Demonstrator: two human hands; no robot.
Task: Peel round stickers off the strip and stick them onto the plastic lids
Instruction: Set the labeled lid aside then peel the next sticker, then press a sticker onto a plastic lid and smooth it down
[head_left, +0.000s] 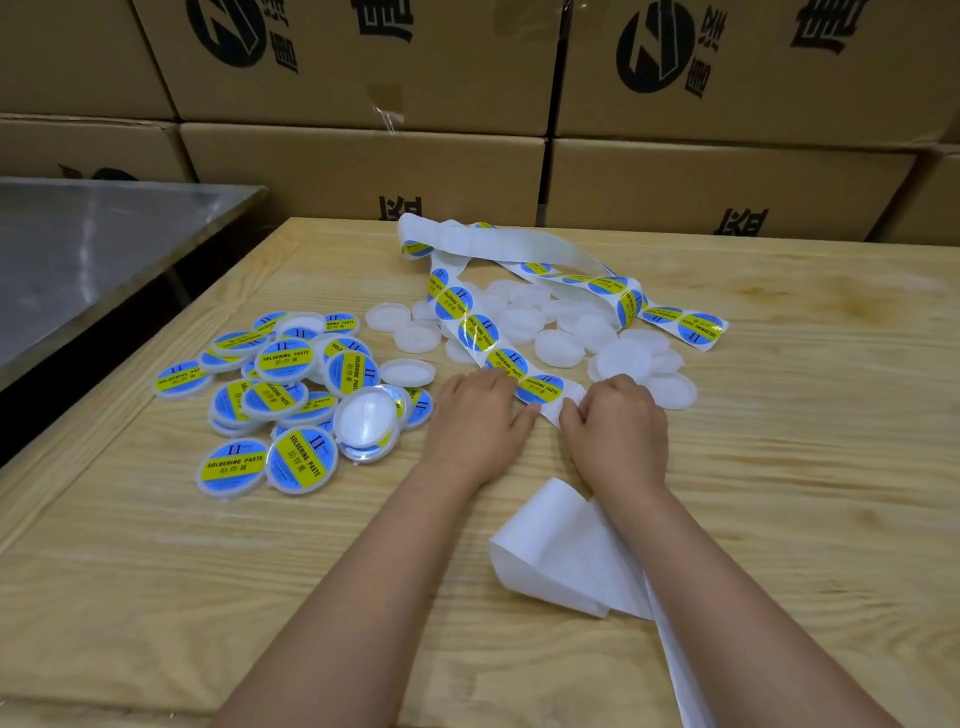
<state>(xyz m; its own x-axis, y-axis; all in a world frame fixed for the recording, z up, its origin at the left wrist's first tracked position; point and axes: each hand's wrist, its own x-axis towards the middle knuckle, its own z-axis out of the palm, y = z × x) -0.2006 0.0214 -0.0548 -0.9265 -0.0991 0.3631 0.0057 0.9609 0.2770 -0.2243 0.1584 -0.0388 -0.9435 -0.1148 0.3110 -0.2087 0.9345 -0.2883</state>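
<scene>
A white backing strip (480, 332) with round blue-and-yellow stickers snakes across the wooden table. Its nearest sticker (540, 388) lies between my two hands. My left hand (475, 421) rests on the strip beside that sticker, fingers fairly straight. My right hand (615, 426) pinches the strip's bare end just right of the sticker. Emptied backing paper (561, 556) trails from under my right wrist toward me. Plain white plastic lids (558, 347) lie in a loose heap under and behind the strip. Lids with stickers on them (283, 395) are piled to the left.
Stacked cardboard boxes (363, 156) wall off the back of the wooden table (156, 597). A grey metal-topped table (78, 249) stands at the left, a dark gap between it and the wooden one.
</scene>
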